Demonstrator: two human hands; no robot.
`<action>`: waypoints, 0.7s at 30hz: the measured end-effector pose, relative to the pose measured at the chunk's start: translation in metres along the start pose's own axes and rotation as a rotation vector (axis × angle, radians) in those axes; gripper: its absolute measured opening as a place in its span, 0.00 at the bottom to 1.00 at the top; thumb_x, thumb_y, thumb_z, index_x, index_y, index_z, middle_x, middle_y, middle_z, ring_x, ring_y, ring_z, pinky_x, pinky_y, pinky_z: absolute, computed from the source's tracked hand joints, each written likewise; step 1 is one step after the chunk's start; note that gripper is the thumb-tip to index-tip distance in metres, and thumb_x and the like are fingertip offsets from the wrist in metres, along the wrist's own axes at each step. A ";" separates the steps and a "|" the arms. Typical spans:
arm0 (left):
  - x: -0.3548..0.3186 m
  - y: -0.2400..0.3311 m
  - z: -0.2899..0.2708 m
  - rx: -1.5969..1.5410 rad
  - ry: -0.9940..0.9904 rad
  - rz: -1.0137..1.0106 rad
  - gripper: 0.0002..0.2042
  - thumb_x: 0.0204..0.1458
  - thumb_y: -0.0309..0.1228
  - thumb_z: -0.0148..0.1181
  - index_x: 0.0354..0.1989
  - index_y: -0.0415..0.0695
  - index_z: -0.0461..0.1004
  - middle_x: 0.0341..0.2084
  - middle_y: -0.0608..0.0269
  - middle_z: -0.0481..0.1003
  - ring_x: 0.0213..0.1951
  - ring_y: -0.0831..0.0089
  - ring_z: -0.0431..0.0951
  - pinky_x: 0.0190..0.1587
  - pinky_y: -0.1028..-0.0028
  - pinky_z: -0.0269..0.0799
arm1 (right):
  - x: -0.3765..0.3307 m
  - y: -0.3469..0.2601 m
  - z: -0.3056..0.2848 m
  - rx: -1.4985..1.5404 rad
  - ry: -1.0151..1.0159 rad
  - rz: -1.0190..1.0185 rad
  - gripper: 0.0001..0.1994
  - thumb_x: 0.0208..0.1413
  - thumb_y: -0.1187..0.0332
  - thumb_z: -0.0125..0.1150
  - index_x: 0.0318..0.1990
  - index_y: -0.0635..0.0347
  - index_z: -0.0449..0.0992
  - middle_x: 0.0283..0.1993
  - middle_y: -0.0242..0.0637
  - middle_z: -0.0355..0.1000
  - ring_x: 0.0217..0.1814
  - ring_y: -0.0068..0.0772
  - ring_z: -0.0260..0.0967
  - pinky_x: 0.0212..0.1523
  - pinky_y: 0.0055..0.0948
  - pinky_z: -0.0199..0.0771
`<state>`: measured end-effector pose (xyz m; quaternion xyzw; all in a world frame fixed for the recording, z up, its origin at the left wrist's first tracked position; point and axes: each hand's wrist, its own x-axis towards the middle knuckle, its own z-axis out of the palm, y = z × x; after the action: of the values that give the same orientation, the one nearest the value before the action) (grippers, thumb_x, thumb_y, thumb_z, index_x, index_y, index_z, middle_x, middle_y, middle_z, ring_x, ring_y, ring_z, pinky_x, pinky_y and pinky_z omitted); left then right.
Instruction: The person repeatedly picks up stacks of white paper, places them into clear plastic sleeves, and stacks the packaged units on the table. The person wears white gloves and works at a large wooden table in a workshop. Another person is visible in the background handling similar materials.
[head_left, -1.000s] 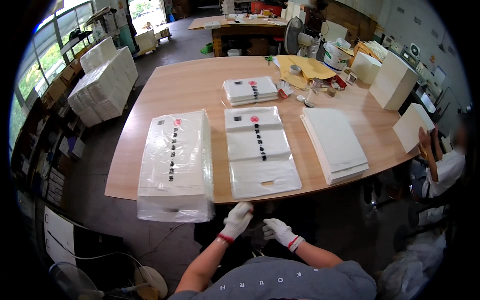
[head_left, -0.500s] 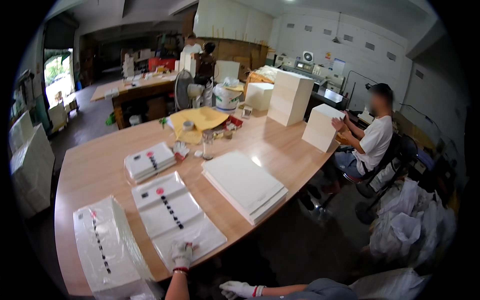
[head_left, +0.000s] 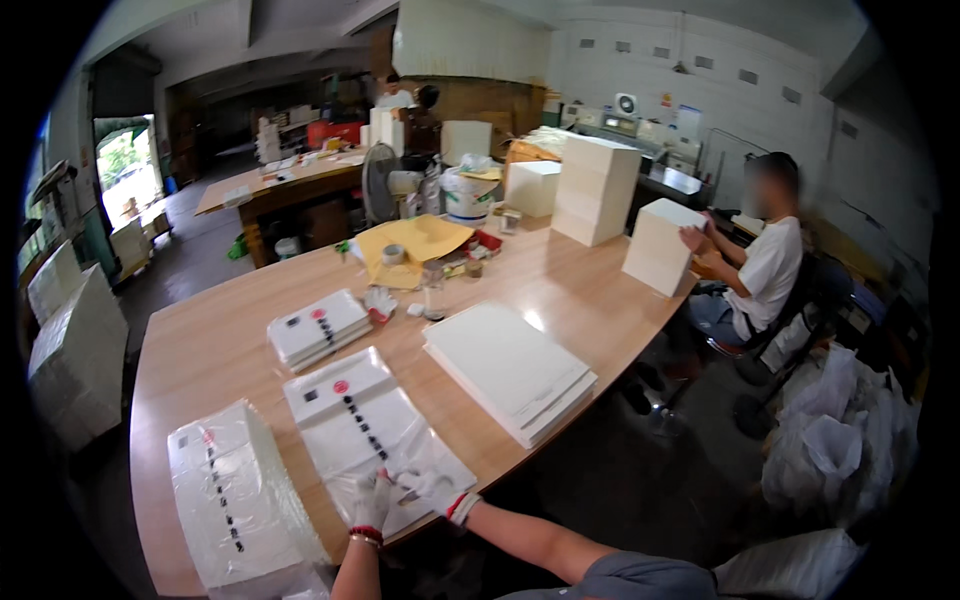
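**Both gloved hands at the near edge of the bagged flat stack**

- Far left, on the floor beside the table: white wrapped bundles [head_left: 75, 365], stacked.
- Wooden table [head_left: 215, 345], curved edge, runs from near left to far right.
- Near left corner of the table: tall stack in clear plastic wrap [head_left: 240, 500], with a dark printed strip running down its top.
- Just right of it: flat stack of clear plastic bags [head_left: 370, 435], with a red dot and a line of black marks along the middle. It lies near the table's front edge, between the tall wrapped stack and the white sheets.
- Left hand [head_left: 372, 500], in a white glove with a red cuff, rests on the near end of this flat stack. Fingers curled down onto the plastic, close together.
- Right hand [head_left: 432, 490], same kind of glove, just beside the left, almost touching it. Fingers bent inward at the bag's edge; looks like a pinch on the plastic, though too small to tell for sure.
- Behind the flat stack: smaller bagged pile [head_left: 318, 328].
- Right of centre: pile of plain white sheets [head_left: 508, 368], overhanging nothing, close to the edge.
- Farther back: yellow paper [head_left: 415, 245], tape roll, small clutter, a fan [head_left: 378, 180].
- Far right: white boxes [head_left: 595, 188]; a seated person in a white shirt [head_left: 765, 270], hands on a white box [head_left: 660, 245].
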<state>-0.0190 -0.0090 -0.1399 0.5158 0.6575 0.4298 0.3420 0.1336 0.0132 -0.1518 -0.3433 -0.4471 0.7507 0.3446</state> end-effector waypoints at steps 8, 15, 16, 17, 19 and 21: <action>0.044 0.024 -0.022 -0.582 0.060 -0.134 0.04 0.56 0.29 0.48 0.32 0.42 0.66 0.25 0.65 0.74 0.21 0.82 0.66 0.25 0.80 0.62 | -0.043 -0.055 0.008 -1.173 0.663 -1.122 0.15 0.43 0.64 0.63 0.36 0.63 0.71 0.37 0.50 0.70 0.39 0.47 0.69 0.37 0.42 0.69; 0.007 0.135 -0.034 -0.407 -0.078 0.121 0.10 0.51 0.26 0.53 0.41 0.36 0.67 0.30 0.61 0.75 0.30 0.77 0.73 0.34 0.77 0.69 | 0.029 -0.019 0.032 -1.071 0.304 -0.377 0.18 0.51 0.65 0.53 0.49 0.61 0.63 0.45 0.48 0.64 0.48 0.54 0.61 0.49 0.41 0.63; 0.010 0.137 -0.035 -0.371 -0.097 0.181 0.11 0.52 0.26 0.53 0.43 0.36 0.65 0.29 0.61 0.75 0.30 0.77 0.73 0.33 0.77 0.68 | 0.032 -0.002 0.028 -1.149 0.339 -0.519 0.19 0.51 0.64 0.53 0.51 0.60 0.63 0.46 0.48 0.64 0.48 0.53 0.61 0.49 0.40 0.63; 0.005 0.130 -0.029 -0.356 -0.117 0.214 0.13 0.52 0.26 0.52 0.45 0.37 0.64 0.28 0.61 0.75 0.29 0.77 0.72 0.33 0.76 0.68 | 0.023 0.006 0.033 -1.360 0.363 -0.708 0.19 0.51 0.64 0.53 0.51 0.59 0.64 0.46 0.49 0.65 0.48 0.52 0.62 0.49 0.40 0.64; -0.007 0.124 -0.025 -0.151 -0.080 0.254 0.16 0.50 0.28 0.56 0.47 0.37 0.63 0.26 0.59 0.74 0.28 0.70 0.74 0.34 0.72 0.69 | -0.017 0.005 0.028 -1.141 0.105 -0.711 0.18 0.50 0.67 0.56 0.49 0.59 0.67 0.47 0.48 0.66 0.50 0.45 0.64 0.49 0.36 0.65; -0.028 0.126 -0.025 0.199 0.009 0.408 0.20 0.48 0.29 0.59 0.48 0.37 0.63 0.28 0.57 0.74 0.30 0.66 0.74 0.35 0.69 0.70 | -0.044 0.028 -0.016 -1.010 -0.045 -0.550 0.13 0.52 0.69 0.56 0.45 0.60 0.71 0.43 0.44 0.70 0.48 0.42 0.68 0.48 0.32 0.68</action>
<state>0.0138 -0.0294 -0.0138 0.6673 0.5802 0.4255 0.1922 0.1642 -0.0258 -0.1739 -0.3203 -0.8302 0.3338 0.3110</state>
